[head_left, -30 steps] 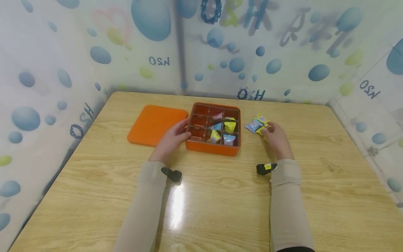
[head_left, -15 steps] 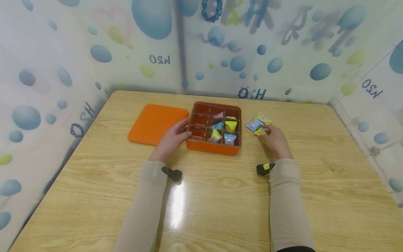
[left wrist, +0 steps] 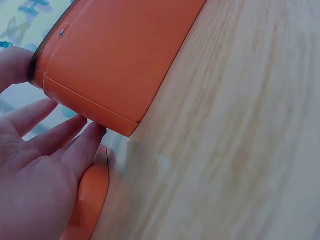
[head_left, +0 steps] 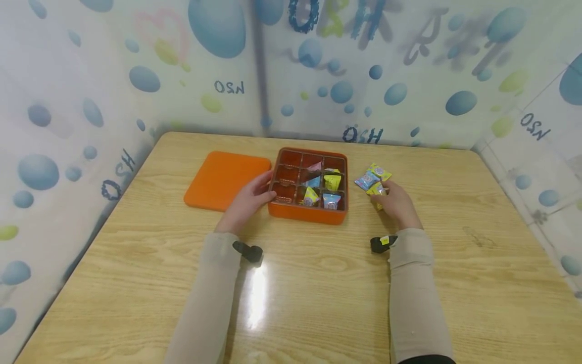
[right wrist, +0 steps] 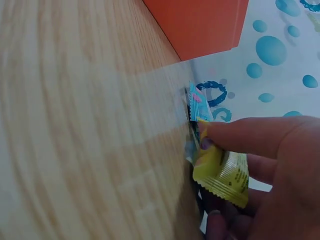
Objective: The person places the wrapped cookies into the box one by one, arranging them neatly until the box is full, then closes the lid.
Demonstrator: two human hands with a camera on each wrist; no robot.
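Observation:
An orange box [head_left: 309, 215] with a divided tray stands in the middle of the table. Several wrapped candies in yellow, blue and pink lie in its middle and right columns. My left hand [head_left: 249, 198] holds the box's left side; the left wrist view shows the thumb [left wrist: 15, 67] at the rim and fingertips [left wrist: 96, 131] against the outer wall. My right hand [head_left: 399, 203] pinches a yellow wrapped candy [right wrist: 220, 172] between thumb and fingers, close to the tabletop. Beside it lie a blue candy [head_left: 367, 180] and another yellow candy [head_left: 380, 172].
Left of the box an orange lid [head_left: 223, 177] lies flat, close behind my left hand. A patterned wall [head_left: 291, 86] runs along the table's back edge. The wooden table [head_left: 318, 293] reaches toward me.
My right hand has shifted slightly at the candies, and the yellow candy in its fingers has turned and shows more now. My left hand and the box stay in place.

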